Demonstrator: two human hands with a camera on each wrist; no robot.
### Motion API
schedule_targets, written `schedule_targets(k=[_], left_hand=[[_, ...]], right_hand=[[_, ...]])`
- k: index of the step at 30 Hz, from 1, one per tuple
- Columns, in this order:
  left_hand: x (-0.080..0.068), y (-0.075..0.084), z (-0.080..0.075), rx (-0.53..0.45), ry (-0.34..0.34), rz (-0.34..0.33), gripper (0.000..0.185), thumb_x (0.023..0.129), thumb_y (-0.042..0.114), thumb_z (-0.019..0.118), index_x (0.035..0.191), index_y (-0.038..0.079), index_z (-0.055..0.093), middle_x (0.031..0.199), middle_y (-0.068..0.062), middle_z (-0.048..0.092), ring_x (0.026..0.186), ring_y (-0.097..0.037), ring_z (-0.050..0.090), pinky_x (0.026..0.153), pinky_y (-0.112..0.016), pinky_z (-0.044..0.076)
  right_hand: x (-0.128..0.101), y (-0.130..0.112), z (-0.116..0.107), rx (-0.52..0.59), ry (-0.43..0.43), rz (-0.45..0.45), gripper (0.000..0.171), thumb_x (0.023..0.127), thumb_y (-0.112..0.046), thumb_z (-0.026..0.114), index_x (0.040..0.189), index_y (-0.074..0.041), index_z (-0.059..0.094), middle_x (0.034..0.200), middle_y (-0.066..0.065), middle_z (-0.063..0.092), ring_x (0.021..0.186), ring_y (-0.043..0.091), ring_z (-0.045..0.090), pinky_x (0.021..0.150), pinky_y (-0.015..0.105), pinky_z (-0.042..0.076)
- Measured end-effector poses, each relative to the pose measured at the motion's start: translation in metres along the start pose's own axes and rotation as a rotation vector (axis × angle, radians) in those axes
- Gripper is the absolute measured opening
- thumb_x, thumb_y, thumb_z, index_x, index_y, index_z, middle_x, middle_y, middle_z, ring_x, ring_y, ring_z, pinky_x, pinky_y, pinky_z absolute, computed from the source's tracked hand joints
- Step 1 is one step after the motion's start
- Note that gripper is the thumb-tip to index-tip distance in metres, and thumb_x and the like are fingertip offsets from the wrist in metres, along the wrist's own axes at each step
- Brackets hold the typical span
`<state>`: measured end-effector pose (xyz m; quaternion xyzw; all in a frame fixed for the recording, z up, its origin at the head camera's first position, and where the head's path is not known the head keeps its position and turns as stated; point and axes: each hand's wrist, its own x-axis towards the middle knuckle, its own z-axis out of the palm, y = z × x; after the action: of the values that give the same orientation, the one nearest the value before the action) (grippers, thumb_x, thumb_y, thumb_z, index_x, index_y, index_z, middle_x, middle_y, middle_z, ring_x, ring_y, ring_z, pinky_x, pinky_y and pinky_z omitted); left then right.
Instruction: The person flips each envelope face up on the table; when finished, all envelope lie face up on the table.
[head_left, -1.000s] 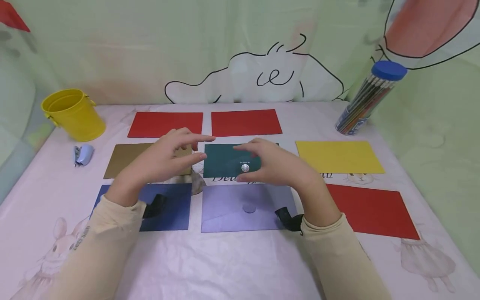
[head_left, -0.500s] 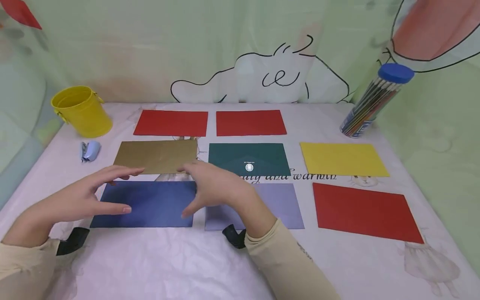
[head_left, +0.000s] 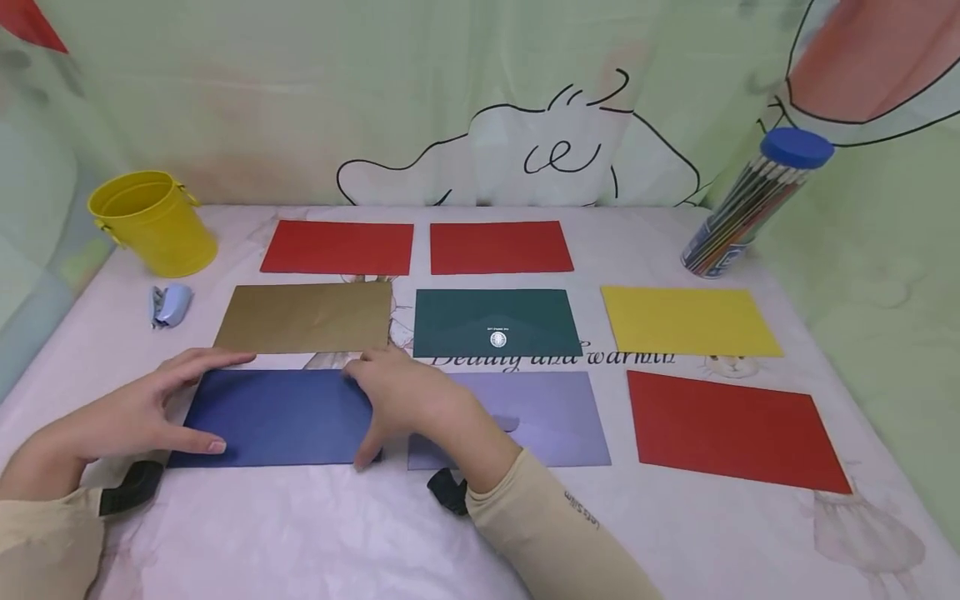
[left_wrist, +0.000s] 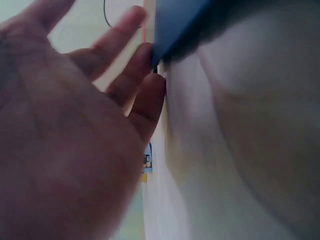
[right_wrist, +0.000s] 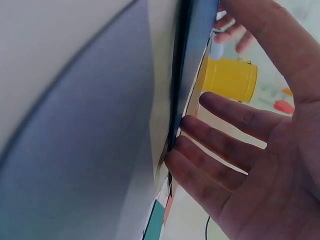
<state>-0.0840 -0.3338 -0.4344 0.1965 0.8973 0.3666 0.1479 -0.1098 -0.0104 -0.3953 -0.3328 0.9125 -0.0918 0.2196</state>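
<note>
On the pink tablecloth (head_left: 315, 533), the dark blue envelope (head_left: 277, 417) lies flat between both hands: left hand (head_left: 131, 412) and right hand (head_left: 401, 396) touch its ends with nearly straight fingers, gripping nothing. Uneven pressure could skew it onto the lavender envelope (head_left: 555, 408) just beside it.

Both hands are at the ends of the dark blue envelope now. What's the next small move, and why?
Probably curl the fingertips under both short edges and lift. The left hand and right hand flank the blue envelope with straight fingers touching its ends. It lies flat on the table, not yet gripped, close beside the lilac envelope.
</note>
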Motion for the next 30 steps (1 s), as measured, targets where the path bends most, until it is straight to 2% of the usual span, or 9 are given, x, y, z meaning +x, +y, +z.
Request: schedule_targets(k=[3,11,12,18,22,23,27,30], left_hand=[[-0.003,-0.003,0.002,-0.02,-0.027,-0.002,0.094,0.072,0.022,0.092,0.152,0.027,0.043,0.149,-0.004,0.03,0.133,-0.027,0.02,0.096,-0.072,0.025],[-0.005,-0.004,0.014,0.079,-0.051,0.086,0.099,0.066,0.034,0.095,0.151,0.026,0.045,0.15,-0.003,0.024,0.13,-0.04,0.016,0.087,-0.058,0.026],[-0.005,-0.004,0.014,0.089,-0.048,0.093,0.099,0.066,0.035,0.095,0.151,0.026,0.045,0.151,-0.005,0.024,0.13,-0.042,0.016,0.086,-0.06,0.026],[-0.006,-0.006,0.015,0.106,-0.026,0.06,0.099,0.066,0.032,0.095,0.151,0.026,0.044,0.149,-0.006,0.027,0.13,-0.043,0.017,0.085,-0.062,0.03],[-0.008,-0.007,0.016,0.084,-0.022,0.034,0.1,0.066,0.03,0.095,0.152,0.027,0.043,0.147,-0.001,0.028,0.13,-0.04,0.018,0.086,-0.061,0.031],[-0.008,-0.007,0.016,0.076,-0.023,0.032,0.1,0.067,0.029,0.094,0.152,0.028,0.043,0.147,0.001,0.029,0.131,-0.035,0.017,0.086,-0.06,0.031],[-0.01,-0.011,0.012,0.021,-0.006,0.072,0.1,0.069,0.02,0.093,0.154,0.026,0.04,0.151,0.006,0.031,0.133,-0.013,0.017,0.1,-0.036,0.028],[-0.011,-0.014,0.007,-0.057,0.008,0.175,0.095,0.073,0.007,0.089,0.154,0.015,0.04,0.153,0.003,0.038,0.135,0.0,0.025,0.098,-0.01,0.022]], right_hand=[[0.0,-0.001,0.001,-0.024,-0.004,0.004,0.098,0.066,-0.052,0.091,0.148,-0.015,0.051,0.145,0.001,0.047,0.136,0.02,0.038,0.104,0.028,0.041],[-0.004,-0.004,0.006,-0.156,0.01,0.001,0.101,0.063,-0.06,0.09,0.147,-0.017,0.053,0.145,0.001,0.046,0.135,0.021,0.038,0.106,0.028,0.039],[-0.004,-0.004,0.006,-0.164,0.013,0.001,0.101,0.063,-0.06,0.089,0.147,-0.017,0.053,0.145,0.001,0.046,0.135,0.02,0.038,0.106,0.028,0.039],[-0.001,-0.003,0.007,-0.179,0.011,-0.02,0.099,0.065,-0.06,0.089,0.147,-0.019,0.053,0.148,0.001,0.044,0.137,0.02,0.037,0.106,0.027,0.039],[-0.002,0.0,0.005,-0.117,-0.004,-0.031,0.094,0.068,-0.056,0.088,0.148,-0.022,0.052,0.149,-0.001,0.044,0.139,0.019,0.035,0.105,0.029,0.041],[-0.002,0.002,0.004,-0.087,-0.01,-0.033,0.092,0.069,-0.055,0.088,0.147,-0.023,0.053,0.148,-0.002,0.044,0.138,0.019,0.035,0.103,0.029,0.042],[-0.005,0.011,-0.002,0.05,-0.018,-0.065,0.083,0.071,-0.048,0.089,0.143,-0.024,0.057,0.142,-0.006,0.051,0.131,0.013,0.043,0.098,0.027,0.045],[-0.007,0.02,-0.006,0.162,-0.016,-0.103,0.075,0.074,-0.044,0.087,0.14,-0.022,0.059,0.135,-0.009,0.056,0.123,0.008,0.049,0.097,0.024,0.043]])
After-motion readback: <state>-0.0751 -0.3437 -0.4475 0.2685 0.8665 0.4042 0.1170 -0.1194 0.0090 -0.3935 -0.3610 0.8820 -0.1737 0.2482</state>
